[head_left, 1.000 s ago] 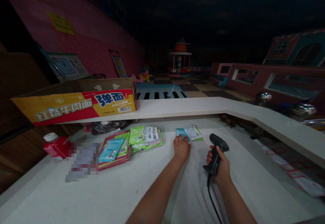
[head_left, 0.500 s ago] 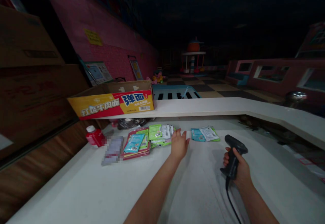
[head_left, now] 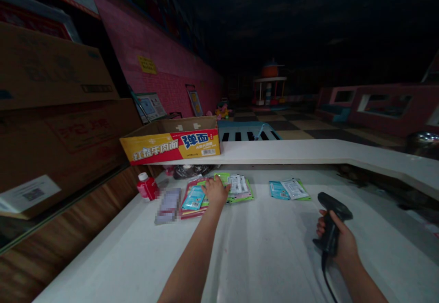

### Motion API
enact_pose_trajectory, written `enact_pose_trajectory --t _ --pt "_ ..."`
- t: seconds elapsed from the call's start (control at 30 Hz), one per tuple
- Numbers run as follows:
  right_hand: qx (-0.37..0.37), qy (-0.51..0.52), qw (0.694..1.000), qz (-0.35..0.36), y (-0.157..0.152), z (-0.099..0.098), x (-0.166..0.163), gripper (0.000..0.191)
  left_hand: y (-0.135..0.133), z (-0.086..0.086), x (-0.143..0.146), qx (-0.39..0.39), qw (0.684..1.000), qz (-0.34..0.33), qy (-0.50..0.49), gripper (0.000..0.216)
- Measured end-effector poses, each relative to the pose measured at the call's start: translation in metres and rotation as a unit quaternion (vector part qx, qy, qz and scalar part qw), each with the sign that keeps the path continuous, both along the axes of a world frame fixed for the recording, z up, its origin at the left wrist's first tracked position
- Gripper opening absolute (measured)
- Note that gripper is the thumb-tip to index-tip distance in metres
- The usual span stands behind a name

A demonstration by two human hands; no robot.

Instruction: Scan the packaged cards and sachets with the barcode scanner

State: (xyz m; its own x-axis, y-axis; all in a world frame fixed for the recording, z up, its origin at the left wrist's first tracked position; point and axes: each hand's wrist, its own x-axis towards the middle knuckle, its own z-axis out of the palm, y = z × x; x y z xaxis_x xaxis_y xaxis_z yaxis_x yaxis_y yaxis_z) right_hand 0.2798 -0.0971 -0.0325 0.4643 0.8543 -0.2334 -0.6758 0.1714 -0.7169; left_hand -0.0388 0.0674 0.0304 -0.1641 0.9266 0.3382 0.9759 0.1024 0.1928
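Note:
My left hand (head_left: 216,192) reaches over the packets at the back of the white counter, its fingers apart and touching the green ones. Beneath and left of it are pink packets (head_left: 188,213) with a light-blue packet (head_left: 193,197) on top. Green and silver packets (head_left: 238,185) overlap just to its right. Farther right, a small group of blue, silver and green packets (head_left: 291,188) lies separately. A black corded barcode scanner (head_left: 331,227) is gripped by its handle in my right hand (head_left: 345,246), held above the counter with its head tilted up.
A yellow and red carton (head_left: 174,147) stands on the raised shelf (head_left: 274,151) behind the counter (head_left: 254,248). A red bottle with a white cap (head_left: 147,187) and a blurred-out flat item (head_left: 168,206) are at left. Large cardboard boxes (head_left: 68,124) are stacked farther left.
My left hand has moved left, from beside the green and silver packets onto the pile. My right hand still holds the scanner. The whole view has shifted slightly.

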Motion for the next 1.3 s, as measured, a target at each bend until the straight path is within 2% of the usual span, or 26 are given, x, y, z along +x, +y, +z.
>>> enact_pose_trajectory --t 0.13,0.27,0.43,0.6,0.7,0.83,1.03,1.17,1.3 --pt "-0.005 0.001 1.000 0.004 0.000 0.001 0.000 0.035 0.000 -0.002 0.000 0.061 0.997 -0.015 -0.044 0.076" --pt "-0.003 -0.005 1.000 0.010 -0.002 0.004 -0.002 0.032 0.009 -0.004 -0.003 0.121 0.969 -0.096 -0.195 0.071" --pt "0.000 -0.010 1.000 0.008 -0.003 0.006 -0.004 0.031 0.011 -0.015 0.007 0.140 0.880 -0.155 -0.426 0.018" --pt "0.017 -0.047 0.998 0.032 -0.003 0.008 -0.006 0.034 -0.015 -0.049 0.034 0.100 0.769 -0.186 -0.603 0.038" --pt "0.026 -0.075 0.992 0.093 -0.005 0.010 -0.009 0.037 -0.031 -0.070 0.045 0.071 0.737 -0.188 -0.645 0.051" --pt "0.031 -0.137 0.973 0.183 -0.008 0.011 -0.021 0.040 -0.039 -0.085 0.049 0.076 0.750 -0.182 -0.631 0.055" --pt "0.021 -0.195 0.942 0.273 -0.017 0.005 -0.042 0.039 -0.041 -0.085 0.046 0.076 0.799 -0.174 -0.570 0.045" --pt "0.013 -0.222 0.930 0.292 -0.022 0.004 -0.046 0.037 -0.042 -0.084 0.046 0.069 0.813 -0.184 -0.548 0.034" --pt "-0.002 -0.221 0.936 0.273 -0.025 0.008 -0.045 0.036 -0.042 -0.084 0.047 0.075 0.810 -0.173 -0.555 0.033"
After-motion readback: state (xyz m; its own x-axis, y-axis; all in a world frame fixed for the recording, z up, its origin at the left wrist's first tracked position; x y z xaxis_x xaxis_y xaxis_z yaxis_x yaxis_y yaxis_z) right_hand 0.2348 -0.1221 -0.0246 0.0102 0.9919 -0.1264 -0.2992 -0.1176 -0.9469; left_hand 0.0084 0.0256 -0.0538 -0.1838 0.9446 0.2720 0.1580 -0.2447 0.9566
